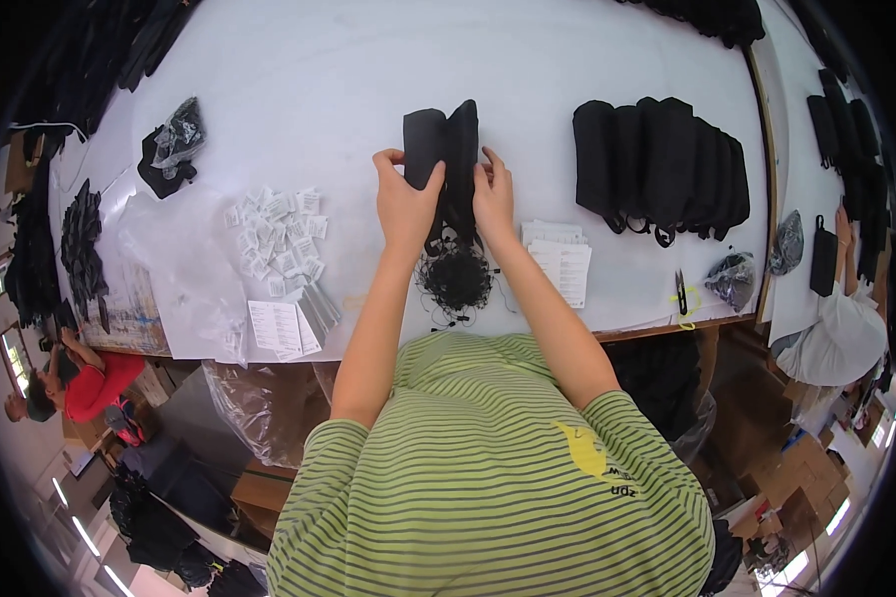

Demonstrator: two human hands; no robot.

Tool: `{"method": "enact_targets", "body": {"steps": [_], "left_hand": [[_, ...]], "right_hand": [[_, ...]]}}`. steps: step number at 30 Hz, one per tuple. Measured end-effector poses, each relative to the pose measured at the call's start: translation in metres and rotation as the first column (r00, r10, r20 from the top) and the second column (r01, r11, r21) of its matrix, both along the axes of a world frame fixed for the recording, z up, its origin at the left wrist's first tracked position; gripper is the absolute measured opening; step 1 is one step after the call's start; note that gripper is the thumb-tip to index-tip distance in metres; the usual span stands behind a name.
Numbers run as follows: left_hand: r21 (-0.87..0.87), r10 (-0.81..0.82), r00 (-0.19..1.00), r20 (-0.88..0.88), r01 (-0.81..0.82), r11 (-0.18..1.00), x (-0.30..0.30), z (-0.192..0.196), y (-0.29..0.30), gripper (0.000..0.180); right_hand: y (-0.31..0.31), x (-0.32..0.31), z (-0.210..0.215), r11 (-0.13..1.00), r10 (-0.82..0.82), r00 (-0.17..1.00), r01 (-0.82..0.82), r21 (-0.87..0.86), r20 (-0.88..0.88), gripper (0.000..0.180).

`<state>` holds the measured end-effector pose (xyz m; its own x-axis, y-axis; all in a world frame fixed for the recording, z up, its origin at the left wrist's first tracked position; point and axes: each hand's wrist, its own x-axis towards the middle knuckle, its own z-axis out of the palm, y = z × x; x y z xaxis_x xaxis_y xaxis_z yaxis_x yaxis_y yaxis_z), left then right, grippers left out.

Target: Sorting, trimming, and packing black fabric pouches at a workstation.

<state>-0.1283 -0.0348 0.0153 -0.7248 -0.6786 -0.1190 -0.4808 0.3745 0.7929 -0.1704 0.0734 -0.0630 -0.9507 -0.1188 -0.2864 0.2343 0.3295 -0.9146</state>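
Note:
A piece of folded black fabric (425, 144) stands on the white table in front of me, its two halves parted by a fold down the middle. My left hand (406, 202) grips its left side, thumb across the front. On the other edge, my right hand (495, 196) pinches the fabric between thumb and fingers. Just below, toward my body, lies a tangled heap of thin black cords (455, 279). Whether the fabric has a cord attached is hidden by its lower end.
Left of my arm are small white labels (279, 231) and stacked printed cards (275, 326); more cards (565, 271) lie right. Beyond them is a row of black fabric pouches (657, 164). Scissors (681, 293) and a plastic bag (732, 279) lie near the edge. Other people work at both sides.

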Motion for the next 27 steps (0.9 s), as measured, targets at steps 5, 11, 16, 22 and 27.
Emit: {"method": "enact_targets", "body": {"steps": [5,11,16,22,27], "left_hand": [[0.266,0.008,0.995,-0.104,0.020,0.964,0.003,-0.037,-0.008,0.055],[0.392,-0.014,0.998,-0.063,0.038,0.919,0.004,-0.042,-0.011,0.054],[0.362,0.089,0.991,-0.095,-0.049,0.931,-0.004,-0.025,0.000,0.063],[0.203,-0.046,0.991,0.127,0.020,0.979,-0.009,-0.013,0.001,0.083],[0.230,-0.043,0.989,0.143,0.009,0.973,-0.009,-0.015,0.000,0.078]], "right_hand": [[0.006,0.015,0.019,0.981,0.125,0.990,-0.133,-0.142,-0.069,0.053],[0.015,0.013,0.030,0.959,0.277,0.954,-0.282,-0.035,-0.116,0.063],[0.016,0.007,0.039,0.945,0.326,0.945,-0.326,0.005,-0.020,0.065],[0.054,-0.011,0.064,0.818,0.403,0.895,-0.257,0.515,-0.193,0.064],[0.129,-0.040,0.050,0.615,0.261,0.883,0.159,0.773,-0.390,0.073]]}}
